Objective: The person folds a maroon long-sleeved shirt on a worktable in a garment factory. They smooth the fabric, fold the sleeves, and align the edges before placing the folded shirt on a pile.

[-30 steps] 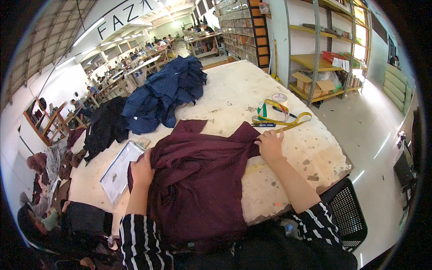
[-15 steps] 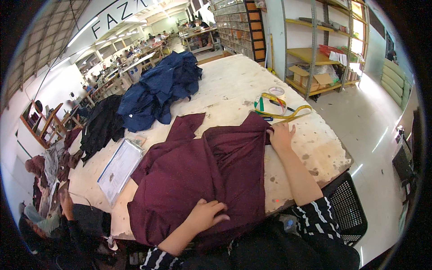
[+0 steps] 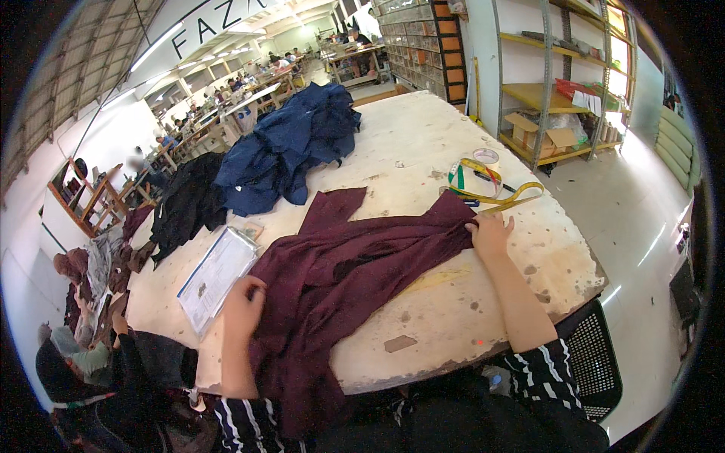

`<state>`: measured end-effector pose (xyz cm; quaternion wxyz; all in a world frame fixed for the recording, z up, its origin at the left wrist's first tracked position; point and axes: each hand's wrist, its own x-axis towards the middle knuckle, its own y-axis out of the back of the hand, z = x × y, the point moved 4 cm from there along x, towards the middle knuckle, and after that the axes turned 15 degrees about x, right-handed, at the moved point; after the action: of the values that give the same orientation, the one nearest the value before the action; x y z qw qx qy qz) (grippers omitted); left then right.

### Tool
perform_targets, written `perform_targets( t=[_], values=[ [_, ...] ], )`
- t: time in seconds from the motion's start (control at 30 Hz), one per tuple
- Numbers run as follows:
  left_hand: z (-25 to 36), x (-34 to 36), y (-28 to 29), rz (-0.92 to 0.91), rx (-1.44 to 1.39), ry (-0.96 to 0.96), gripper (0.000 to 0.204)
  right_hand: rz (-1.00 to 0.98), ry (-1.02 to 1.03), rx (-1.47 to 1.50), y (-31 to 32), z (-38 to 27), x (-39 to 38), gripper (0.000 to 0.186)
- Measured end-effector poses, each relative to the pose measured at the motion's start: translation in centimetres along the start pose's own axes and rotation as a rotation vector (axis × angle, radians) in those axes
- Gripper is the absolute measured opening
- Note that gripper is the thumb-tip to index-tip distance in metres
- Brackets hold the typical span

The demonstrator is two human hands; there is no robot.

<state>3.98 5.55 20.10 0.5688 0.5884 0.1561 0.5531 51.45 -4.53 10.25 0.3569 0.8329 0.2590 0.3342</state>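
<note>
A maroon cloth garment (image 3: pixel 340 272) lies gathered in long folds across the table, one part hanging over the near edge. At its far right corner, my right hand (image 3: pixel 492 235) pinches the fabric, one finger sticking out. My left hand (image 3: pixel 243 303) is at the garment's left side with its fingers curled in on the cloth's edge; the fingertips are partly hidden. Beside that hand lies a clear sleeve with a printed sheet (image 3: pixel 215 275). Just beyond my right hand are a yellow and green tape measure (image 3: pixel 521 198) and a roll of tape (image 3: pixel 487 157).
Dark blue garments (image 3: pixel 291 143) and black garments (image 3: pixel 185 200) are heaped along the table's (image 3: pixel 411 143) far left. A black perforated crate (image 3: pixel 593 362) stands at the near right, metal shelving (image 3: pixel 536 90) behind. Another person (image 3: pixel 83 362) is at the lower left.
My left hand has moved left and its fingers have curled. The garment's near right part has swung left into folds, baring the tabletop there. My right hand still holds the corner.
</note>
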Motion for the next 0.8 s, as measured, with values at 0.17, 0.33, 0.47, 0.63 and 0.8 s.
perform_targets(
  t=[0.17, 0.33, 0.47, 0.63, 0.8],
  values=[
    [5.3, -6.0, 0.3, -0.294, -0.064, -0.146, 0.029, -0.021, -0.026, 0.014, -0.1, 0.7, 0.1, 0.023],
    [9.8, -11.8, 0.0, -0.389, 0.430, -0.285, 0.070, -0.004, -0.011, 0.028, -0.1, 0.0, 0.1, 0.024],
    [7.6, -12.6, -1.5, -0.539, 0.409, -0.186, 0.042, 0.249, 0.042, 0.207, 0.7, 1.1, 0.8, 0.024],
    [1.5, -10.1, 2.8, -0.323, 0.575, 0.033, 0.020, 0.197, 0.323, 0.265, 1.9, -1.6, 1.6, 0.020],
    [-2.2, -7.7, 11.2, 0.102, 0.620, 0.228, 0.021, -0.178, 0.704, 0.291, -3.4, -11.0, 0.2, 0.017]
  ],
)
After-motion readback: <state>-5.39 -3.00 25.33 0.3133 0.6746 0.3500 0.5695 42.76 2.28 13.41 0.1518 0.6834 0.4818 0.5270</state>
